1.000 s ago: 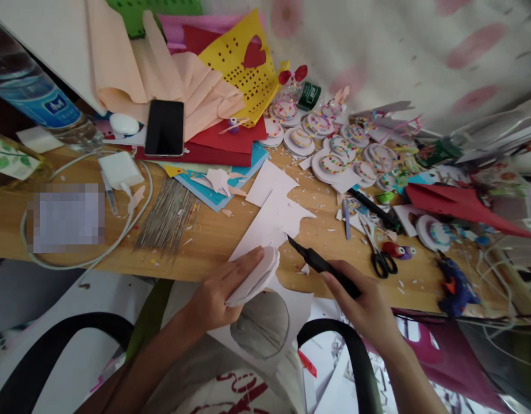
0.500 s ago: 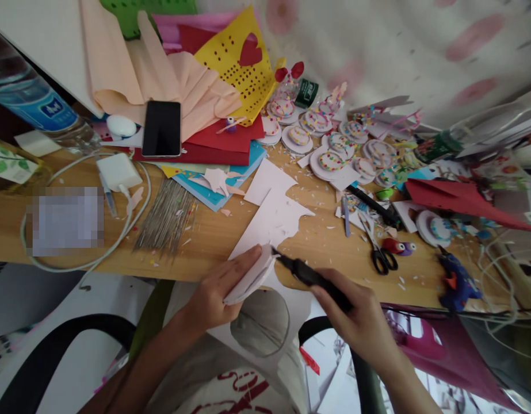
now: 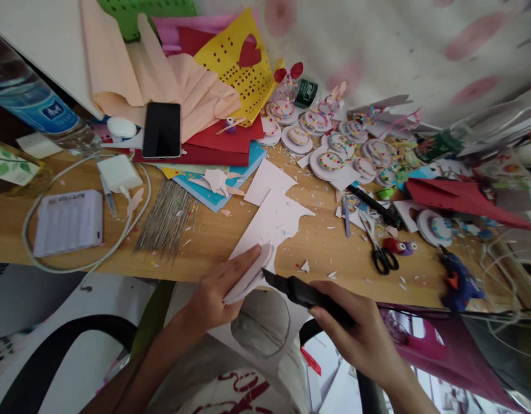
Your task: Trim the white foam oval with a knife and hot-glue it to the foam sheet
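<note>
Head view shows your left hand (image 3: 216, 290) with its fingers (image 3: 243, 259) pinched flat on a stack of white cut-outs (image 3: 248, 276), thumb beneath and fingers on top, holding it at the near edge of the wooden table (image 3: 205, 238). Your right hand (image 3: 355, 328) is closed around the handle of a black utility knife (image 3: 306, 294), whose tip points left and sits right at the lower edge of the stack. Under both lies a white sheet (image 3: 274, 221) that hangs over the table edge, with a round hole (image 3: 260, 325) cut in its overhanging part. Farther right on the table rest black scissors (image 3: 379, 253) and a blue glue gun (image 3: 459, 282), well apart from your hands. Toward the back stand small decorated discs (image 3: 332, 161), and at the left lie a bundle of thin wires (image 3: 168, 215) and a phone (image 3: 161, 129).
</note>
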Tool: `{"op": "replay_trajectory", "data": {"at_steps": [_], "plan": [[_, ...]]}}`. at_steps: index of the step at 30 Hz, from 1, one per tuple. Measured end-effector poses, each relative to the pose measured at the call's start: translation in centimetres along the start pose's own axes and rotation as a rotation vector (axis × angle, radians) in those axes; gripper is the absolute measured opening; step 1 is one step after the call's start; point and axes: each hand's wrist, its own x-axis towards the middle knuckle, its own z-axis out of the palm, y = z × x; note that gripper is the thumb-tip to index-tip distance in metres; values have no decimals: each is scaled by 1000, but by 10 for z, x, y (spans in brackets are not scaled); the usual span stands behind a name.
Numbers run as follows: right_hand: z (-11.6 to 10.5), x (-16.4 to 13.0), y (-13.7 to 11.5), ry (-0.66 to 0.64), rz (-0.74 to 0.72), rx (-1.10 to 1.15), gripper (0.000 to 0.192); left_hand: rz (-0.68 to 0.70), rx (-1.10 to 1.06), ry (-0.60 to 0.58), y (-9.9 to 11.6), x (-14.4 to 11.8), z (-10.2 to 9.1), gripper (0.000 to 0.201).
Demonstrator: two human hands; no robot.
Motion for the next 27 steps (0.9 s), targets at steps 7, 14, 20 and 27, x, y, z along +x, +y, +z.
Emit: {"op": "replay_trajectory", "data": {"at_steps": [7,14,20,27], "plan": [[3,0,9,20,9,-22,23,8,46,8,0,1,2,56],[4,8,14,30,-8,-23,27,-18,13,43,2,4,3,55],[6,15,13,-36,53,72,29,-108,-99,82,2,4,3,47],[1,33,1,93,236,579,44,-527,-312,454,-8,8,-7,24]]}}
